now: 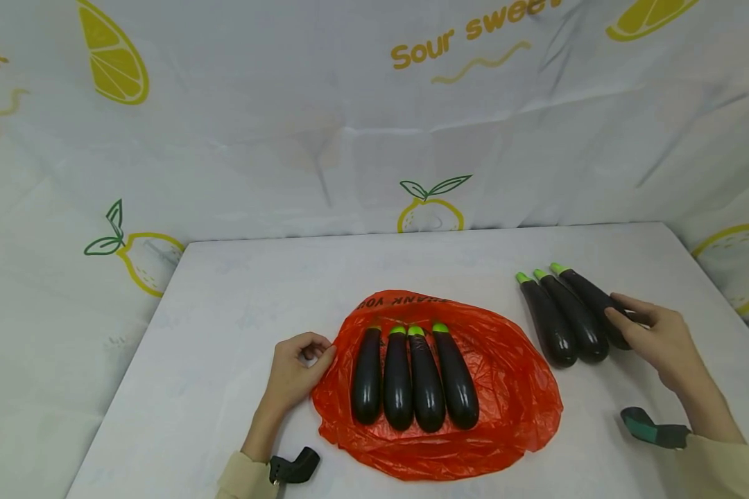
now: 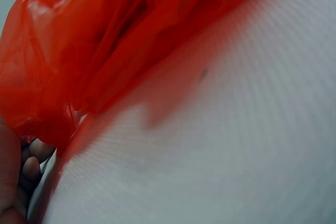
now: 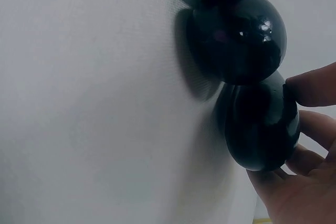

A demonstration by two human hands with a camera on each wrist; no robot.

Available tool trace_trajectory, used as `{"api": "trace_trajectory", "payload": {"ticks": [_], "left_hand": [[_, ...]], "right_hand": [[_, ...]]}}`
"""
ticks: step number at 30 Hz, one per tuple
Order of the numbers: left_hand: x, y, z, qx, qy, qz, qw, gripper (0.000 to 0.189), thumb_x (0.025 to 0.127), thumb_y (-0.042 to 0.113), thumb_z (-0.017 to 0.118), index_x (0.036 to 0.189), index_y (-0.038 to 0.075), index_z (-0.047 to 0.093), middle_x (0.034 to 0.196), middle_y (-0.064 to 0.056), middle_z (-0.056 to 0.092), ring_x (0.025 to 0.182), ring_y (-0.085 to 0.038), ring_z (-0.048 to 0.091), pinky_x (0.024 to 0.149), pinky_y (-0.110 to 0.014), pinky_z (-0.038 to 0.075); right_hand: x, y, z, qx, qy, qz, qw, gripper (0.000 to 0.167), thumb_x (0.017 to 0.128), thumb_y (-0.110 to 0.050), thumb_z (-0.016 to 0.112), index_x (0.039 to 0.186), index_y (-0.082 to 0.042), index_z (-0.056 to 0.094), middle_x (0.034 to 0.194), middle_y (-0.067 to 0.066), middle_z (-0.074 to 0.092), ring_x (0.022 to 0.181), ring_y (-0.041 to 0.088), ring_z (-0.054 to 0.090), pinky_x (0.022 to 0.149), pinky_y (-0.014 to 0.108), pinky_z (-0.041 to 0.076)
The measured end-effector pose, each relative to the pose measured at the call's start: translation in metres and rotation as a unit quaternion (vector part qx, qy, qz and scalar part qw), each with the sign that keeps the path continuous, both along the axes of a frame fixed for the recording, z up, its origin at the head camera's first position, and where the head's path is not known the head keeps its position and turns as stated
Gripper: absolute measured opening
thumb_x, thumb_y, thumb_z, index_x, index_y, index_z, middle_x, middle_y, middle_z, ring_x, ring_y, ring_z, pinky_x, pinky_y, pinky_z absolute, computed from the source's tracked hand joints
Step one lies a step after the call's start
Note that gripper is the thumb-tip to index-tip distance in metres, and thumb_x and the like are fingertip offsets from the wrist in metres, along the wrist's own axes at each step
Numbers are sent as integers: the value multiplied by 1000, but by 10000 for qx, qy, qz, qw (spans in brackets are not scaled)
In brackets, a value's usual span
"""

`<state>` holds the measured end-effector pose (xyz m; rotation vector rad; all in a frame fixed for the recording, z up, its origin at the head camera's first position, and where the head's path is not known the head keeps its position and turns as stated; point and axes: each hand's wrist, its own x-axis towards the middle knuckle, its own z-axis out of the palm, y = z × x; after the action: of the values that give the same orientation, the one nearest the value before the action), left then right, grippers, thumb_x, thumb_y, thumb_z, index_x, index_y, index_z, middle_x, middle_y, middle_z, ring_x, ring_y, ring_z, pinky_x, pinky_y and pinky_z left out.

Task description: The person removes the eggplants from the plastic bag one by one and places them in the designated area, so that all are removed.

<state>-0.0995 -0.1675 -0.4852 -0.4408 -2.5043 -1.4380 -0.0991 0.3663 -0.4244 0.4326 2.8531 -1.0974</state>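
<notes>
A red plastic bag (image 1: 513, 395) lies spread on the table, with several dark eggplants (image 1: 397, 384) side by side on it, green stem ends pointing away. My left hand (image 1: 296, 367) pinches the bag's left edge; the left wrist view shows the red film (image 2: 47, 77) between thumb and fingers. To the right of the bag, three more eggplants lie close together. Around the lower part of the rightmost eggplant (image 1: 589, 294), my right hand (image 1: 664, 339) has its thumb and fingers. In the right wrist view this eggplant's rounded end (image 3: 262, 129) touches its neighbour (image 3: 239, 38).
The white table (image 1: 225, 312) ends at a back edge against a hanging cloth (image 1: 256, 138) printed with lemons and lettering. A dark wrist device (image 1: 295, 466) is on the left wrist, and a dark green one (image 1: 652, 428) is by the right wrist.
</notes>
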Motion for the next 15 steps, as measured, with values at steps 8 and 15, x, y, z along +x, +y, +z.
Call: {"api": "trace_trajectory", "payload": {"ticks": [8, 15], "left_hand": [[0, 0, -1, -44, -10, 35, 10000, 5, 87, 12, 77, 89, 7, 76, 75, 2, 70, 69, -6, 53, 65, -21, 48], [-1, 0, -1, -52, 28, 7, 10000, 6, 87, 13, 77, 89, 7, 76, 75, 2, 70, 69, -5, 53, 65, -21, 49]], "right_hand": [[0, 0, -2, -30, -93, 27, 9999, 64, 105, -35, 47, 150, 10, 39, 144, 49, 38, 127, 63, 41, 61, 10, 36], [-1, 1, -2, -31, -150, 116, 9998, 63, 106, -35, 46, 150, 10, 39, 144, 49, 37, 126, 64, 41, 59, 7, 35]]}}
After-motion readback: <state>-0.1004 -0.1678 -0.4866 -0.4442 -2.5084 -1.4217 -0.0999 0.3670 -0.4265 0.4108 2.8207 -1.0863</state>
